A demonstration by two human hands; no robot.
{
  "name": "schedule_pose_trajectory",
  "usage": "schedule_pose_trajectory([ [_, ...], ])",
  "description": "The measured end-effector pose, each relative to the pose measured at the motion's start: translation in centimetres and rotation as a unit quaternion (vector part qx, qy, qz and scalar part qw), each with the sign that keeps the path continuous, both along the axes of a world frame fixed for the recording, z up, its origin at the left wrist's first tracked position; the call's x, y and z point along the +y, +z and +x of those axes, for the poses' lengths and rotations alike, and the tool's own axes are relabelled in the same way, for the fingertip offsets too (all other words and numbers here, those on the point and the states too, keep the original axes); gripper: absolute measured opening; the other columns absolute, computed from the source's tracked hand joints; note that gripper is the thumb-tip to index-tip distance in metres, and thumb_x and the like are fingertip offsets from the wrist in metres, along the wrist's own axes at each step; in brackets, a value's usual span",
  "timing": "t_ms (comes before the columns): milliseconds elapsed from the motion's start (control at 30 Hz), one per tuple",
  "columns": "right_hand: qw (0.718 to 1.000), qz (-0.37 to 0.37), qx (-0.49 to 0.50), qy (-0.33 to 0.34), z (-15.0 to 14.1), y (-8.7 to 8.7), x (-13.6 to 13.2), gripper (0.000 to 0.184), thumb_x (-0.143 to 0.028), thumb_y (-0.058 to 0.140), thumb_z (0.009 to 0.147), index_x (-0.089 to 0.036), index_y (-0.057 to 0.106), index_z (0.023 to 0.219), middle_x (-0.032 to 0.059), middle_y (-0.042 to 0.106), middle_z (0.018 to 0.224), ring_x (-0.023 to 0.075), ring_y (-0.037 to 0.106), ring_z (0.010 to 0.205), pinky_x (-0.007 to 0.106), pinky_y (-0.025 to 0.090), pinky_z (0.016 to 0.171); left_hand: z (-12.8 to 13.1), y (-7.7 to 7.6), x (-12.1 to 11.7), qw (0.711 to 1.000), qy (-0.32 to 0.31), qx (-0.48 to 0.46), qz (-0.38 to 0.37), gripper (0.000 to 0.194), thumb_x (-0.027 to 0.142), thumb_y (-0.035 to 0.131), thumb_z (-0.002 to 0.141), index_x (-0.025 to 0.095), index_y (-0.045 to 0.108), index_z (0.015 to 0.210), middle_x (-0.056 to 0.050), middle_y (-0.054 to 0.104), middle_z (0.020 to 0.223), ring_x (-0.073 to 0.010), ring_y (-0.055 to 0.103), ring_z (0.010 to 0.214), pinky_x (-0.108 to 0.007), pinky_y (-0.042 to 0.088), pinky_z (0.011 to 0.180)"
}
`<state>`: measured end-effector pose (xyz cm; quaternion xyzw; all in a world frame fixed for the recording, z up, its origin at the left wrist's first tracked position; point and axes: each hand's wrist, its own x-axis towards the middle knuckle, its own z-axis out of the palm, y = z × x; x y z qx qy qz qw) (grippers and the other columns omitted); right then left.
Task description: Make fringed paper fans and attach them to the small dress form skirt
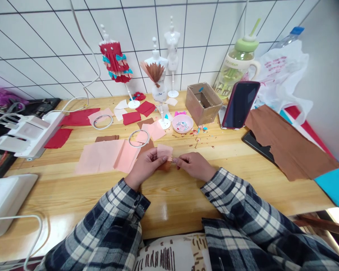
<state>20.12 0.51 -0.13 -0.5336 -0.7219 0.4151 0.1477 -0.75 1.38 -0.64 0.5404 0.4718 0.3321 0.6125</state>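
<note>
My left hand (146, 163) pinches a small piece of pale pink paper (164, 150) together with a brown piece (166, 165) below it. The brown piece has a jagged edge on its right side. Close to that edge, my right hand (196, 165) is closed, thumb against forefinger; what it grips is too small to make out. Both hands are just above the wooden table (175, 203). Beside my left hand lie pink sheets (98, 154) and a silver ring (139, 138).
Three miniature dress forms stand at the back, one in a red dress (114, 60), one with a pleated brown piece (155, 71). A pink bowl (183, 124), cardboard box (204, 103) and propped phone (240, 105) stand ahead. Brown sheets (293, 143) lie right, a power strip (36, 131) left.
</note>
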Motion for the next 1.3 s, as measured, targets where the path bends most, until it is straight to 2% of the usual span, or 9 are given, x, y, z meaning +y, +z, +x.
schedule_pose_trajectory([
  [467, 1.0, -0.008, 0.002, -0.005, -0.06, -0.03, 0.02, 0.054, -0.06, 0.045, 0.09, -0.018, 0.072, 0.067, -0.0021, 0.049, 0.05, 0.0111, 0.044, 0.053, 0.026, 0.027, 0.055, 0.08, 0.03, -0.02, 1.0, -0.017, -0.018, -0.001, 0.043, 0.041, 0.075, 0.076, 0.014, 0.068, 0.109, -0.008, 0.076, 0.091, -0.0226, 0.069, 0.084, -0.032, 0.052, 0.073],
  [633, 1.0, -0.001, 0.0, -0.002, -0.03, -0.07, 0.04, 0.054, -0.059, 0.046, 0.091, -0.019, 0.072, 0.067, -0.0018, 0.051, 0.052, 0.0112, 0.047, 0.055, 0.026, 0.028, 0.056, 0.05, 0.11, 0.01, 1.0, -0.015, -0.004, -0.002, 0.044, 0.042, 0.075, 0.075, 0.014, 0.069, 0.108, -0.01, 0.075, 0.1, -0.0231, 0.068, 0.086, -0.032, 0.052, 0.074],
  [900, 1.0, -0.01, -0.004, 0.004, -0.04, -0.12, 0.03, 0.053, -0.06, 0.047, 0.09, -0.018, 0.071, 0.067, -0.003, 0.047, 0.05, 0.0104, 0.043, 0.052, 0.026, 0.027, 0.055, 0.04, -0.01, 0.09, 1.0, -0.017, -0.017, -0.003, 0.045, 0.041, 0.075, 0.076, 0.014, 0.067, 0.111, -0.009, 0.075, 0.094, -0.0225, 0.068, 0.085, -0.032, 0.052, 0.073],
  [1100, 1.0, -0.008, 0.001, 0.003, -0.01, -0.43, 0.11, 0.053, -0.06, 0.048, 0.089, -0.019, 0.071, 0.066, -0.0024, 0.05, 0.051, 0.0106, 0.045, 0.053, 0.026, 0.028, 0.055, 0.03, 0.01, 0.05, 1.0, -0.017, -0.023, -0.002, 0.041, 0.041, 0.076, 0.075, 0.015, 0.069, 0.106, -0.007, 0.076, 0.09, -0.0229, 0.069, 0.084, -0.033, 0.053, 0.074],
  [1300, 1.0, -0.01, -0.008, 0.004, -0.04, -0.4, 0.13, 0.05, -0.058, 0.05, 0.089, -0.019, 0.071, 0.066, -0.0023, 0.051, 0.051, 0.0106, 0.045, 0.053, 0.026, 0.028, 0.055, 0.13, 0.1, 0.05, 1.0, -0.007, -0.011, 0.004, 0.044, 0.042, 0.075, 0.075, 0.015, 0.068, 0.109, -0.008, 0.075, 0.097, -0.0244, 0.069, 0.088, -0.035, 0.054, 0.077],
])
